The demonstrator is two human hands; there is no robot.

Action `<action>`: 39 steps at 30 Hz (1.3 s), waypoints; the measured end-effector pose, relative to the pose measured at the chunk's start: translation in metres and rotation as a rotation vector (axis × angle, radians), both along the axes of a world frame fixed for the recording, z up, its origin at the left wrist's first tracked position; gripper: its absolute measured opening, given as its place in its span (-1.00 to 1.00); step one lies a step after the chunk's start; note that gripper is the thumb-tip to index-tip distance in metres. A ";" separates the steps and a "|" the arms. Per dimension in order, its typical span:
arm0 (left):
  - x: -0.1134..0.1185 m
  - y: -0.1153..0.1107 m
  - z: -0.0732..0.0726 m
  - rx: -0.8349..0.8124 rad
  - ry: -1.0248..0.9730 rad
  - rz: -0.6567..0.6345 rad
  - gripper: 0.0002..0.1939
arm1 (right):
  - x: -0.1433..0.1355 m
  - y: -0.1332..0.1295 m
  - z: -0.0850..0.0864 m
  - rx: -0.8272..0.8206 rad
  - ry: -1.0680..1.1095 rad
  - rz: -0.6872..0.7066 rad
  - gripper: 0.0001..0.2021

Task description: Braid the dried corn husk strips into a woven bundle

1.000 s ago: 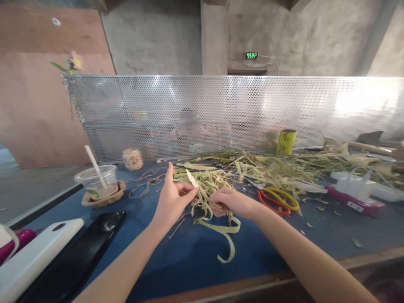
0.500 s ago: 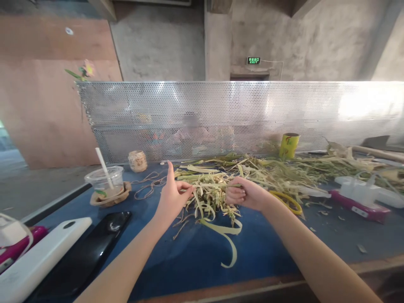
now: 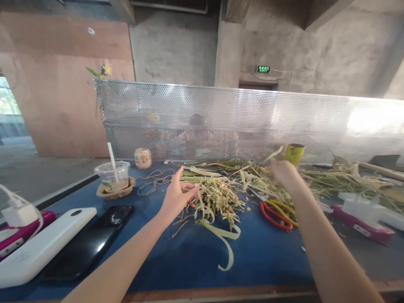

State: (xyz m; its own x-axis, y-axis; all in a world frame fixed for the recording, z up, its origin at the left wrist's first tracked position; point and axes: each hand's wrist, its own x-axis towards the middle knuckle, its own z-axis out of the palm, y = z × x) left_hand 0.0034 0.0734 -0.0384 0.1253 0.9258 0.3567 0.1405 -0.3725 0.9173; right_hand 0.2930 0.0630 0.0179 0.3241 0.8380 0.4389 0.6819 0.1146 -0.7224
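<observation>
My left hand (image 3: 181, 195) is at the left edge of a knotted bunch of pale green plant strips (image 3: 221, 198). Its thumb and some fingers close on a strip there, while one finger points up. A loose curled strip (image 3: 225, 244) trails from the bunch across the blue tabletop. Farther right, my right hand (image 3: 284, 173) is raised over a heap of dry plant strips (image 3: 259, 179), blurred by motion. A short pale strip (image 3: 274, 154) sticks out from its closed fingers. Scissors with red and yellow handles (image 3: 277, 219) lie below that hand.
At left stand a plastic cup with a straw (image 3: 112, 174), a woven jar (image 3: 143, 158) and loose twine (image 3: 154, 181). Nearer are a black phone (image 3: 91, 240) and a white power bank (image 3: 50, 244). A yellow-green can (image 3: 294, 155) stands before the perforated metal screen (image 3: 176, 109).
My right hand has moved away from the bunch, to the right and farther back. The scissors' red handle has come into view. My left hand stays by the bunch; the view has shifted slightly.
</observation>
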 end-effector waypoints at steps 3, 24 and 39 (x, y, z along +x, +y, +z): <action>0.002 -0.002 0.002 -0.006 -0.074 -0.018 -0.07 | -0.028 0.005 -0.010 -0.100 -0.077 0.024 -0.69; 0.000 -0.004 0.002 -0.285 -0.020 -0.361 -0.47 | -0.112 -0.005 -0.017 -0.261 -0.636 0.697 -0.77; -0.009 0.012 -0.008 -0.077 0.017 -0.339 -0.47 | -0.137 -0.014 -0.009 0.177 -1.378 0.365 -0.77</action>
State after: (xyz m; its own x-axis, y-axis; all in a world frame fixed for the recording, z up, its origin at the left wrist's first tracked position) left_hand -0.0058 0.0850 -0.0462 0.4353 0.8549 0.2824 0.0363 -0.3301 0.9433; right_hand 0.1561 0.0495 0.0090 -0.6542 0.6825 0.3260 0.7272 0.4491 0.5191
